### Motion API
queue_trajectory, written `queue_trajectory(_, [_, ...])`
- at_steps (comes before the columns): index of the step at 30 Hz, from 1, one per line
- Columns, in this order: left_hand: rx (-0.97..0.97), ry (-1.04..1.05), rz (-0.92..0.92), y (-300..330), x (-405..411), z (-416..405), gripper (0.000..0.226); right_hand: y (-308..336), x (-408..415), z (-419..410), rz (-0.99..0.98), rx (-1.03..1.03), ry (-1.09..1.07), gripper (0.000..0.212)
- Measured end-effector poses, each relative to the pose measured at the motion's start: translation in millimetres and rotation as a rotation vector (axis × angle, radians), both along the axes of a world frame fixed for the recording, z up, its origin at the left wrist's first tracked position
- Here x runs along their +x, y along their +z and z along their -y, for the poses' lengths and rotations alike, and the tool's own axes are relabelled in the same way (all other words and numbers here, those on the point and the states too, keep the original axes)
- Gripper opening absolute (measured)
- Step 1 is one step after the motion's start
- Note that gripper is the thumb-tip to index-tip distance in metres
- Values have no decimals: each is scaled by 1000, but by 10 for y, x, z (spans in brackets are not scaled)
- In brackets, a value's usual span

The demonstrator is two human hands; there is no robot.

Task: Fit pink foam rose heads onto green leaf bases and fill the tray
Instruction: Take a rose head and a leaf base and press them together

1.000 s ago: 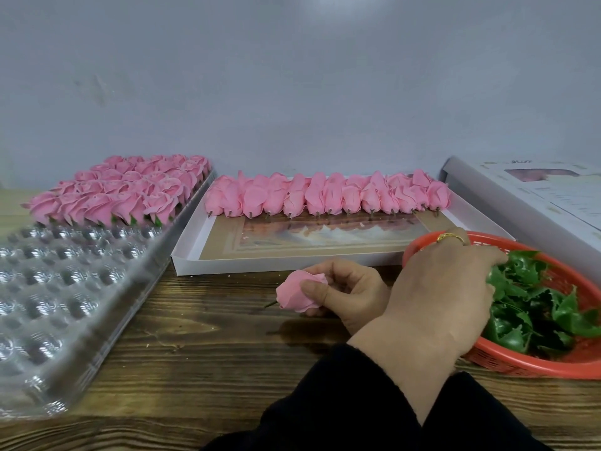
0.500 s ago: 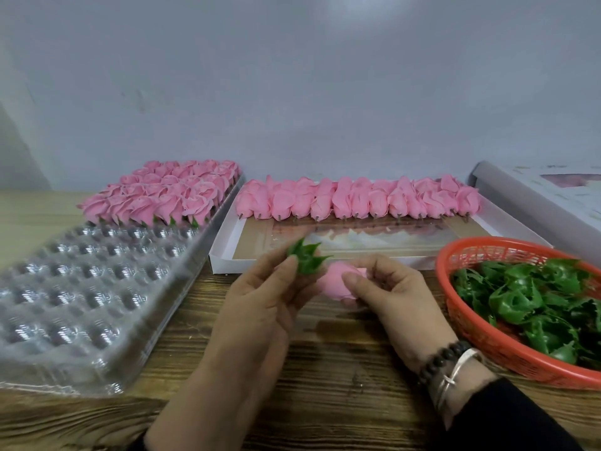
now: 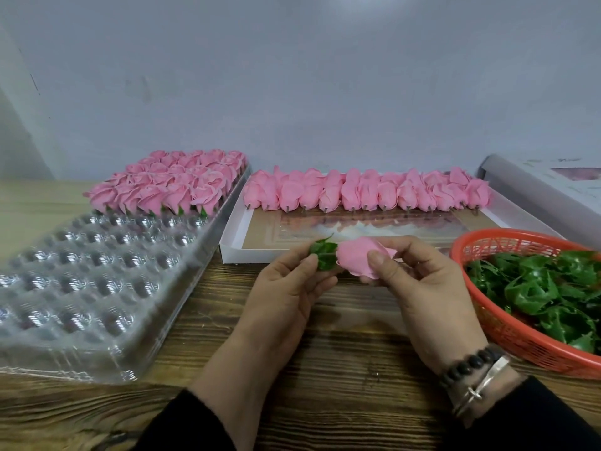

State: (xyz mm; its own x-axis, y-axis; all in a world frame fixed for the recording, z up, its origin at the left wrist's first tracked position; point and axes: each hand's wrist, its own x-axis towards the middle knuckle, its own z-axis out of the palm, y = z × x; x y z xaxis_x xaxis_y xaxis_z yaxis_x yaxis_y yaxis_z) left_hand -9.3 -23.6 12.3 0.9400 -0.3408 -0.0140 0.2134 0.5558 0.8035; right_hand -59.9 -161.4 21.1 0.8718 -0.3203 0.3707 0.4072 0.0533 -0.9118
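My right hand [image 3: 419,284] pinches a pink foam rose head [image 3: 356,257] between thumb and fingers, above the wooden table. Against the rose's left end sits a green leaf base [image 3: 323,255], pinched by my left hand [image 3: 289,288]. On the left lies a clear plastic tray [image 3: 97,288] with many bare wells. Several finished pink roses [image 3: 169,183] on green bases fill its far rows.
A shallow white box [image 3: 234,252] behind my hands holds a row of loose pink rose heads [image 3: 367,190]. An orange basket [image 3: 507,327] of green leaf bases [image 3: 546,288] stands at the right. A white box [image 3: 546,187] lies at the far right.
My left hand came back from the basket with a leaf base. It has brought the leaf base up against the rose head, which my right hand now holds; the view shifted.
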Motion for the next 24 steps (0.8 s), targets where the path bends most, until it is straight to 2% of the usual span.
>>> queue_trajectory(2, [22,-15,16,-9,-13,9,25,21,-17,-4,10,-49,-21,12])
queue_trajectory(5, [69,-20,45,-11,-35,15,24,14,-17,1,9,-143,-94,23])
queue_trajectory(14, [222,-44,162,-9,-80,17,25,-30,19,-9,51,-392,-193,32])
queue_trajectory(24, [238,-65,163,3,-95,38,26,-48,31,4,65,-480,-198,38])
